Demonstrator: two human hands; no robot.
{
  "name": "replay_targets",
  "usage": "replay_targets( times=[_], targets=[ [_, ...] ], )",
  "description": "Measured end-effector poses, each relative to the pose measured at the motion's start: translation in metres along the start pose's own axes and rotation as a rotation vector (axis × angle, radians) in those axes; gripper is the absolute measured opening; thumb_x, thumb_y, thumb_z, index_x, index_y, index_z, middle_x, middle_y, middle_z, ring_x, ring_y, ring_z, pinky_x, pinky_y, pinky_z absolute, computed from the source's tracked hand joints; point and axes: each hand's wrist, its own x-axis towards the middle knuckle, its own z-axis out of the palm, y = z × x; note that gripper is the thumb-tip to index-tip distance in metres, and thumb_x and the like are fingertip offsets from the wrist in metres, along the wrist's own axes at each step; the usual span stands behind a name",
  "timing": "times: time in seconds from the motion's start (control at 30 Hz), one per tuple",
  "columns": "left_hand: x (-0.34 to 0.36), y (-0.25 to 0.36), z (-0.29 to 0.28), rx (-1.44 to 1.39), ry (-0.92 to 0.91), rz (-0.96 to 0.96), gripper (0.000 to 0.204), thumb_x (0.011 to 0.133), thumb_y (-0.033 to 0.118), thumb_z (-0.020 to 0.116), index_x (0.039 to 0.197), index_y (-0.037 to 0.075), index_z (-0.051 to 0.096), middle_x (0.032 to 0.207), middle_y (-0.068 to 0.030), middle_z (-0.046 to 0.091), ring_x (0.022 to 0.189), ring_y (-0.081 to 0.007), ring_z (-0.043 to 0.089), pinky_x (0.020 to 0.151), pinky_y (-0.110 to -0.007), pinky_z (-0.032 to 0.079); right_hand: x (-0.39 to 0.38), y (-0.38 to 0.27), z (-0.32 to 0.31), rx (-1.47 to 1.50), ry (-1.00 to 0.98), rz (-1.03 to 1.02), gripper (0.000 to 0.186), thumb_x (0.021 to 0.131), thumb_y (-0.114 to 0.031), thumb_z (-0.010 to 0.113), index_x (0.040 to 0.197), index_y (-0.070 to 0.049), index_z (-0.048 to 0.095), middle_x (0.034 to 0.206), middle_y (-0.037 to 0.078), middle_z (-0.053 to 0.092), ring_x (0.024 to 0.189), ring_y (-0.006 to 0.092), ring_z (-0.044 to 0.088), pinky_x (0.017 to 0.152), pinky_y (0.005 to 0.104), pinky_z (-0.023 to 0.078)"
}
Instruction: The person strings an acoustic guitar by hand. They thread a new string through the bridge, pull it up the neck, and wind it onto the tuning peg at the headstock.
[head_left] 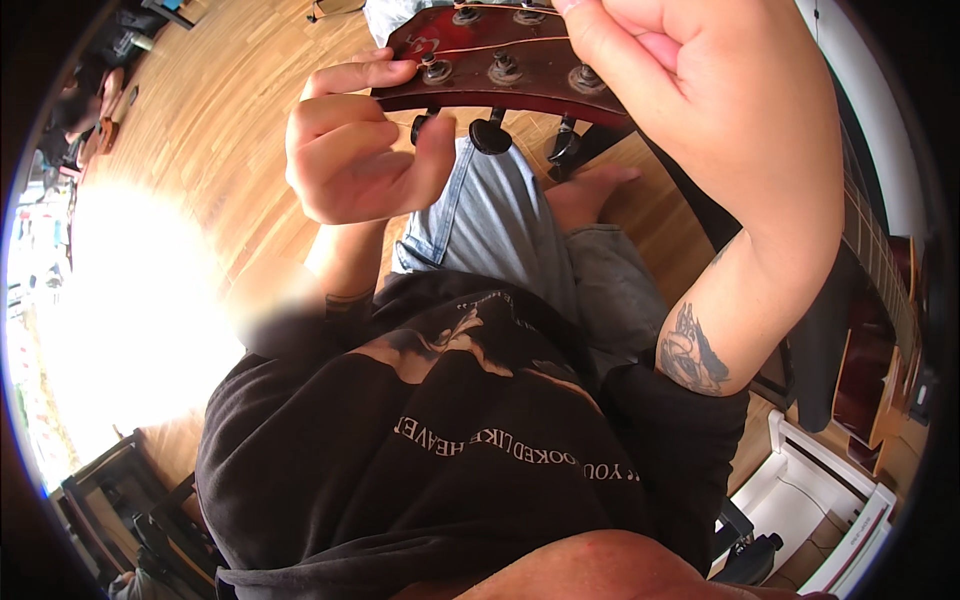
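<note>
**Two hands at a guitar headstock**

A dark red guitar headstock (pixel 500 65) sits at the top of the view, held up in front of the person's chest, with its neck (pixel 880 260) running off down the right side. Round metal string posts show on its face, and black tuning pegs (pixel 490 135) hang from its lower edge.

The left hand (pixel 355 145) is curled loosely at the left end of the headstock. Its forefinger lies along the headstock's edge, next to a string post, and its thumb tip is at the leftmost black peg. Whether thumb and finger actually pinch that peg cannot be told from here.

The right hand (pixel 670 60) is up at the right end of the headstock, fingers folded into a near fist. A thin copper-coloured string (pixel 500 44) runs across the face of the headstock toward that hand; the fingertips are cut off by the top edge, so its hold on the string cannot be confirmed.

Below lie pale blue jeans (pixel 490 215), a black shirt (pixel 440 440), and a wooden floor (pixel 230 110).
</note>
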Motion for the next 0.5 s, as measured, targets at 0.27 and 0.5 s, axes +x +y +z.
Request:
replay_targets(
  times=[0.27, 0.5],
  targets=[
    [0.021, -0.004, -0.026, 0.172, -0.405, 0.223, 0.032, 0.07, 0.022, 0.093, 0.086, 0.003, 0.073, 0.073, -0.0045, 0.069, 0.089, -0.0294, 0.073, 0.079, -0.042, 0.063, -0.008, 0.023, 0.01, 0.069, -0.06, -0.037, 0.036, 0.088, -0.017, 0.069, 0.055, -0.005, 0.061, 0.053, 0.014, 0.053, 0.047, 0.0338, 0.051, 0.049, 0.0419, 0.039],
    [0.01, 0.005, -0.013, 0.292, -0.254, 0.164, 0.036, 0.068, 0.007, 0.093, 0.063, 0.006, 0.058, 0.065, -0.0022, 0.05, 0.087, -0.0322, 0.074, 0.074, -0.043, 0.066, -0.012, 0.024, 0.01, 0.105, -0.102, -0.027, 0.036, 0.088, -0.017, 0.069, 0.056, -0.005, 0.06, 0.053, 0.014, 0.051, 0.048, 0.0328, 0.049, 0.049, 0.0414, 0.038]
  ],
)
